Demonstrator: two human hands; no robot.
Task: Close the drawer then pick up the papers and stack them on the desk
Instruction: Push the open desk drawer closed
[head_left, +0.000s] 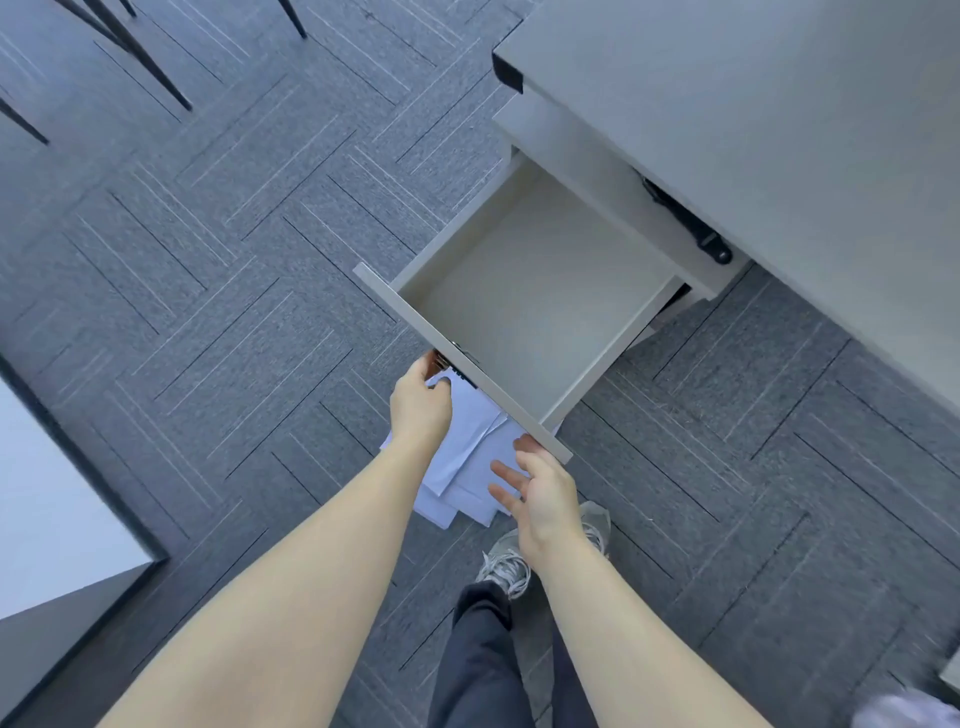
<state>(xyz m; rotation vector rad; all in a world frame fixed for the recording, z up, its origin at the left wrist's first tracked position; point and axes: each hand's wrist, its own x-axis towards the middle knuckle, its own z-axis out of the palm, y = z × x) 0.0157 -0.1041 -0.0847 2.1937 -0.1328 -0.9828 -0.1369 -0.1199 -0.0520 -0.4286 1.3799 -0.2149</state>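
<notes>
A grey drawer (535, 291) stands pulled far out from under the grey desk (753, 104), and its inside is bare. On the carpet below the drawer front lie several white papers (467, 462) in a loose pile. My left hand (421, 405) is at the drawer front near its handle, fingers curled against it. My right hand (540, 488) hovers by the right end of the drawer front, above the papers, fingers spread and holding nothing.
Grey patterned carpet covers the floor. My legs and a grey sneaker (506, 566) stand just behind the papers. Black chair legs (140, 57) show at the top left. A white panel with a dark edge (57, 499) sits at the left.
</notes>
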